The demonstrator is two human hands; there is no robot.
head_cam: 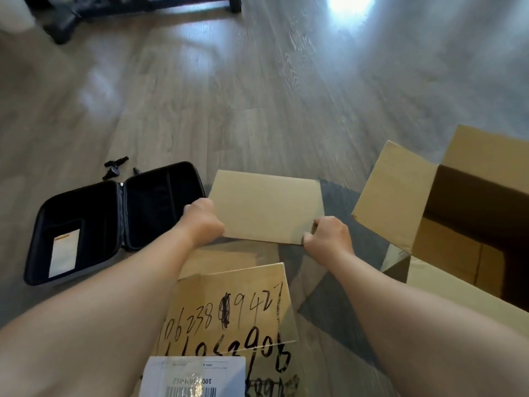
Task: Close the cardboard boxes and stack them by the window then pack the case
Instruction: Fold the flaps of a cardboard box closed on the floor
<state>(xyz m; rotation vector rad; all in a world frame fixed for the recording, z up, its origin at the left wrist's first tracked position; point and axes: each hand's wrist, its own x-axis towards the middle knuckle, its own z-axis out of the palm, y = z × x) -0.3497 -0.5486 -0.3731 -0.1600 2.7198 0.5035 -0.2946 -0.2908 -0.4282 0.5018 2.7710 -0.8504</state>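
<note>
Scribbled near flap [229,308] was down already, so with left hand [201,217] and right hand [329,234] each gripping the far flap [266,207], I judged folding it squarely over best.

Handwritten numbers and a shipping label on one cardboard box

The near box flap [229,305] carries black marker digits, roughly "06238", a scribbled-out figure, then "9427"; the row below is partly hidden. A white shipping label [194,376] shows a barcode and upside-down digits starting "100", otherwise blurred.
</note>
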